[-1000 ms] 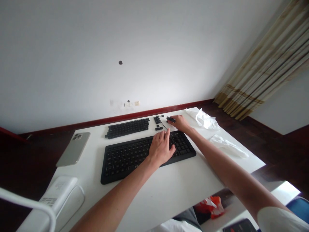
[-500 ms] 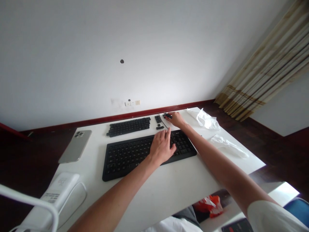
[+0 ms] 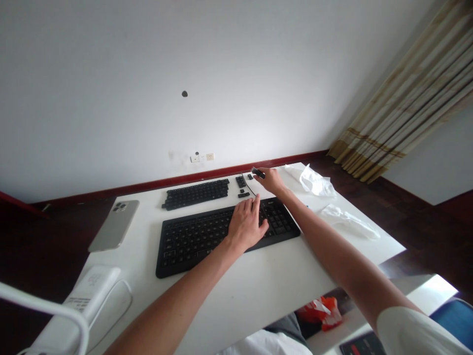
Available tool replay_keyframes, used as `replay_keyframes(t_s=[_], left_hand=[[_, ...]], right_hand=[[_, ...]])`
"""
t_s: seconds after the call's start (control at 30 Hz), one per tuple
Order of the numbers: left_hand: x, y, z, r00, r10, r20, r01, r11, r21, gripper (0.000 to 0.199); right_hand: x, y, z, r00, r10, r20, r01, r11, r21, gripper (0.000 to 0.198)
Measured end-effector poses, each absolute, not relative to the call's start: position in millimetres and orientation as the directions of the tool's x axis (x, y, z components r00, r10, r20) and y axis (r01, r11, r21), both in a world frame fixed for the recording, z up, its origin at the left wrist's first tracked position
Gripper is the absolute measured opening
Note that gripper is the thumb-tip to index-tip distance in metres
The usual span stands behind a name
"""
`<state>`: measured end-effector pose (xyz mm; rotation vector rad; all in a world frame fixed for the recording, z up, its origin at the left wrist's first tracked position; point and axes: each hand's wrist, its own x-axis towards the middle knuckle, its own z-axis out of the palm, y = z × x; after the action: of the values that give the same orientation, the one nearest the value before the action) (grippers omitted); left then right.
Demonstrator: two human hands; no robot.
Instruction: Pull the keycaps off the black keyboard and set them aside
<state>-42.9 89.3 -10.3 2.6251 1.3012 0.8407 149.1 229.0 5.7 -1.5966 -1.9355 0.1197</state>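
A black keyboard (image 3: 207,236) lies on the white table (image 3: 266,286). My left hand (image 3: 247,224) rests flat on its right half, fingers spread. My right hand (image 3: 271,180) is stretched to the table's far edge and grips a small black tool (image 3: 257,173) between its fingertips. Behind the keyboard lies a block of removed black keycaps (image 3: 195,194), with a few loose keycaps (image 3: 242,185) and a thin black cable (image 3: 248,186) just left of my right hand.
A grey phone (image 3: 114,224) lies face down at the left. A white device (image 3: 84,296) stands at the near left corner. Crumpled clear plastic bags (image 3: 316,182) lie at the right. A curtain (image 3: 406,108) hangs at the far right, and an orange bag (image 3: 320,315) sits under the table.
My right hand has moved farther toward the table's back edge with the black tool. My left hand has stayed on the keyboard.
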Motion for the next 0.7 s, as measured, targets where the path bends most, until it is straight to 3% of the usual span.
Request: replay_keyframes(t_s=[0.1, 0.2, 0.3, 0.37, 0.47, 0.7], left_hand=[[-43.3, 88.9, -9.0, 0.486, 0.761, 0.429, 0.711, -0.63, 0.313, 0.075], [-43.8, 88.6, -8.5, 0.497, 0.754, 0.429, 0.709, -0.638, 0.301, 0.075], [-43.9, 88.6, -8.9, 0.502, 0.749, 0.432, 0.709, -0.643, 0.291, 0.075], [-43.8, 88.7, -9.5, 0.501, 0.749, 0.434, 0.709, -0.642, 0.29, 0.074], [-43.5, 88.7, -10.2, 0.5, 0.748, 0.436, 0.706, -0.644, 0.295, 0.072], [-42.9, 89.2, -9.7, 0.503, 0.75, 0.429, 0.706, -0.643, 0.296, 0.071]], right_hand=[[149.3, 217.2, 28.2, 0.001, 0.882, 0.471, 0.815, 0.273, -0.511, 0.026], [153.3, 198.9, 49.4, 0.056, 0.891, 0.451, 0.649, 0.311, -0.694, 0.037], [160.5, 173.9, 61.3, 0.019, 0.936, 0.352, 0.255, 0.336, -0.907, 0.043], [165.1, 155.4, 63.8, -0.014, 0.974, 0.225, -0.07, 0.224, -0.972, 0.044], [168.0, 131.4, 61.3, -0.05, 0.998, 0.05, -0.344, 0.03, -0.938, 0.04], [153.2, 113.5, 41.5, -0.082, 0.996, 0.018, -0.501, -0.026, -0.865, 0.03]])
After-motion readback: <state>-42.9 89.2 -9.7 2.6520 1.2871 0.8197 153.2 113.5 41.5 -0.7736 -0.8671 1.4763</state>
